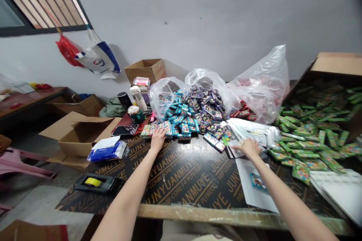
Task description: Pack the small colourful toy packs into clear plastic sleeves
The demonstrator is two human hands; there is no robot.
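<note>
My left hand (158, 138) rests with outstretched fingers on a row of small printed packets (146, 131) at the front of the pile. Beside it lie blue packets (185, 126), spilling from a clear plastic bag (161, 99). My right hand (249, 147) is over a stack of white printed sheets or flat bags (243, 126), thumb spread away from the fingers; its fingertips are partly hidden. Purple packets (207, 101) are heaped between the hands. Below my right hand, one blue packet (258, 181) lies on a white sheet (249, 196).
Green packets (313, 147) spill from a large carton (333, 64) at the right. Red packets (242, 112) lie by another clear bag (263, 83). At the left are a tape dispenser (97, 183), tissue pack (107, 150), phone (125, 130), bottles (138, 98) and an open carton (82, 135).
</note>
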